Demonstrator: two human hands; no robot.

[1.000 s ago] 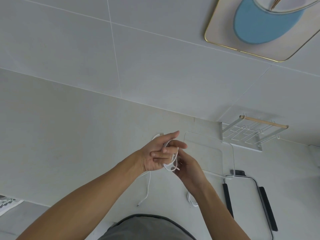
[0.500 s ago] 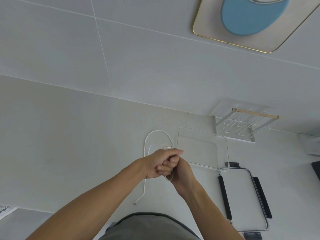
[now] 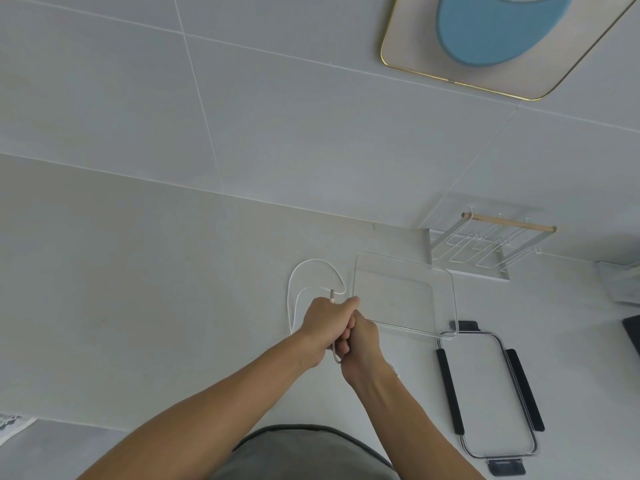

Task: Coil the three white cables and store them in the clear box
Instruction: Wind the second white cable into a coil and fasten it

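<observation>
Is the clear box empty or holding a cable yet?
Empty: the clear box shows only bare countertop through it, and its lid lies off beside it.

Your cable (image 3: pixel 294 292) is white on a pale grey tabletop (image 3: pixel 138 289). The box (image 3: pixel 453 306) at centre right is clear; the lid (image 3: pixel 498 455) at lower right has black clips. At upper right, a gold-rimmed tray (image 3: pixel 408 67) holds a blue mat (image 3: pixel 491 32).

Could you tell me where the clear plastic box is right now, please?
In the head view, the clear plastic box sits open on the pale counter, right of both hands, between the white wire rack and its black-clipped lid.
</observation>
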